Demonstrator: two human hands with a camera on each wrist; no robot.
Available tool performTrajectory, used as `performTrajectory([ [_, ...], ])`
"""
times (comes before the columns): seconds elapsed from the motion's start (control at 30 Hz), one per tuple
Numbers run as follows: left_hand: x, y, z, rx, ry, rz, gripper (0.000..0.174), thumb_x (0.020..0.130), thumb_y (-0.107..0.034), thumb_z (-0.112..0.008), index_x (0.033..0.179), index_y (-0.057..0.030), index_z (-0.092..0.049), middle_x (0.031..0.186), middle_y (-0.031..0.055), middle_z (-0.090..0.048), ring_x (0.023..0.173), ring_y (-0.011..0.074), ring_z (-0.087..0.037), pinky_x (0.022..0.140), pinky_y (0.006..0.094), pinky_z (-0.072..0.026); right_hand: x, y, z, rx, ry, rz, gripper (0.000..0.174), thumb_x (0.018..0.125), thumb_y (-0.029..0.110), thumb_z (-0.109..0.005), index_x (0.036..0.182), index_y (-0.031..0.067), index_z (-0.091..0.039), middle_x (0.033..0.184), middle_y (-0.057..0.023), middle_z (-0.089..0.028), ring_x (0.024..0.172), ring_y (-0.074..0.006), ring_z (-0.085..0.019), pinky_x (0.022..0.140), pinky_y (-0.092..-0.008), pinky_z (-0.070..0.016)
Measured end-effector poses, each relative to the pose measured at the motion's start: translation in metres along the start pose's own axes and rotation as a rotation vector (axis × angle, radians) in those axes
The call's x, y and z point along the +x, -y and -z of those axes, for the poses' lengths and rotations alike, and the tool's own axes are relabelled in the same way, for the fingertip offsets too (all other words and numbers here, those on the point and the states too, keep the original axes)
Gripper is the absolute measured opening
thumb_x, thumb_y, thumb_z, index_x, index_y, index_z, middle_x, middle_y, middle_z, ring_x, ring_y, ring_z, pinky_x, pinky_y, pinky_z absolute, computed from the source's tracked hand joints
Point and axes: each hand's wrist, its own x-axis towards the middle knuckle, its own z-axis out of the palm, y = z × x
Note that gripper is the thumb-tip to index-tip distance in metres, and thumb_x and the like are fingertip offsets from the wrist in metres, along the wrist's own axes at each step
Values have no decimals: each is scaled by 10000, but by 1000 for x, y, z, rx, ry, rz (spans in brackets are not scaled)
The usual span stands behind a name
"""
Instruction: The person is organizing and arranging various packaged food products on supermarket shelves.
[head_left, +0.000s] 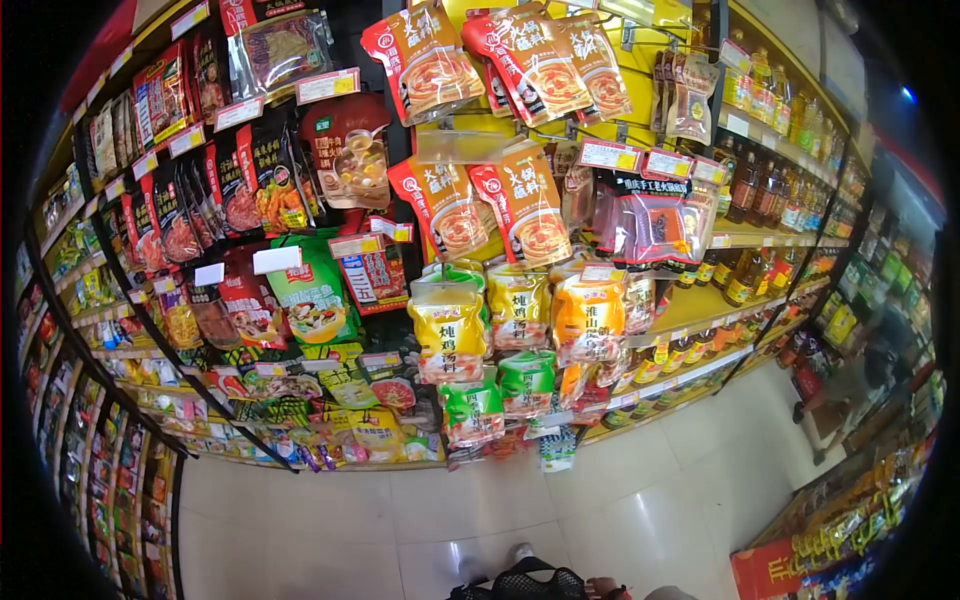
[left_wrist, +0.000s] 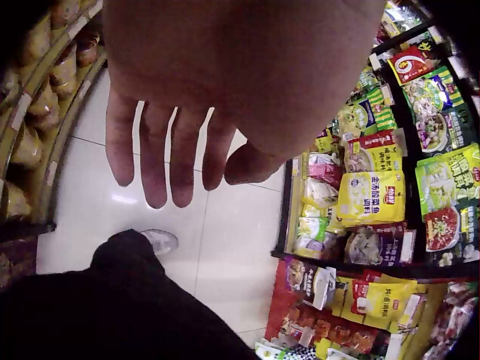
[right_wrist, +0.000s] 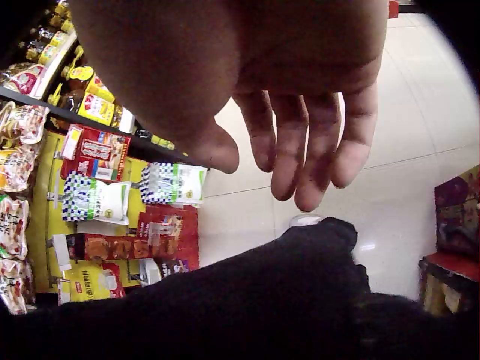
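Both hands hang low beside the legs, fingers loosely spread: left hand (left_wrist: 225, 75) and right hand (right_wrist: 247, 75) hold nothing. The packets (head_left: 450, 330) hang upright ahead and above them, neither hand clearly nearer.

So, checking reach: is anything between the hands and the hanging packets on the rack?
Nothing visible. The left hand and right hand hang open over bare floor, holding nothing; only open air separates them from the packets beside them.
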Motion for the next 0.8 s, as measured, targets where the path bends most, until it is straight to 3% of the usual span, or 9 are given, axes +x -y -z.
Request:
performTrajectory([
  [0.1,9,-11,-16,-15,-39,3,239,943,-245,-464,1054,-61,-567,829,92,-608,710,203,-591,569,367,-499,-7,-2,5,92,-77,-63,338,927,269,-537,1165,30,-566,847,-95,-664,692,-239,-624,535,-348,-495],
  [0.17,12,-33,-19,-17,-83,-3,208,948,-237,-449,972,-71,-572,755,59,-584,631,164,-561,506,328,-474,-51,57,-17,-240,-155,200,240,911,142,-492,1029,1,-647,918,-124,-693,753,-228,-682,606,-343,-560],
  [0.2,24,-60,-36,136,-96,-90,245,916,-233,-536,1041,-25,-577,857,104,-626,756,220,-615,602,351,-514,55,28,10,-25,0,425,188,881,113,-535,913,-6,-677,819,-120,-689,681,-206,-666,575,-325,-550],
  [0.27,39,-130,-95,351,-72,-284,367,888,-266,-629,1089,38,-597,957,148,-674,873,252,-669,691,353,-551,30,116,-13,-163,-60,587,182,870,124,-554,883,-18,-667,741,-114,-668,588,-180,-633,544,-304,-534],
  [0.3,45,-158,-123,393,11,-407,291,882,-284,-639,1058,-52,-636,906,76,-689,812,181,-667,653,334,-529,42,154,-16,-448,-84,855,185,883,127,-534,870,-13,-653,714,-89,-657,607,-164,-631,534,-298,-517],
  [0.47,-16,-332,-306,366,504,-874,238,965,-165,-522,1118,-5,-608,957,26,-667,836,91,-595,722,241,-490,-106,383,-111,-111,279,1333,246,900,165,-608,1048,-31,-589,939,-114,-661,841,-174,-647,755,-312,-518],
  [0.5,-45,-369,-341,430,600,-1035,232,959,-155,-528,1118,-3,-600,963,24,-665,842,95,-595,739,243,-491,-171,427,-126,-322,162,1495,263,905,125,-601,1112,-30,-554,974,-98,-653,874,-165,-640,782,-296,-512],
  [0.57,-142,-429,-405,597,490,-1254,226,948,-103,-517,1145,-21,-592,971,33,-668,907,108,-605,794,254,-481,-252,483,-148,-53,295,1592,220,901,71,-599,1088,-27,-537,985,-78,-637,896,-136,-624,793,-262,-501],
  [0.8,-217,-545,-518,350,501,-1574,362,933,-108,-560,1278,-20,-498,1249,85,-566,1143,181,-540,978,306,-420,-367,610,-179,-10,-105,1956,338,825,67,-679,1101,-33,-512,926,-93,-602,784,-128,-606,674,-271,-516],
])
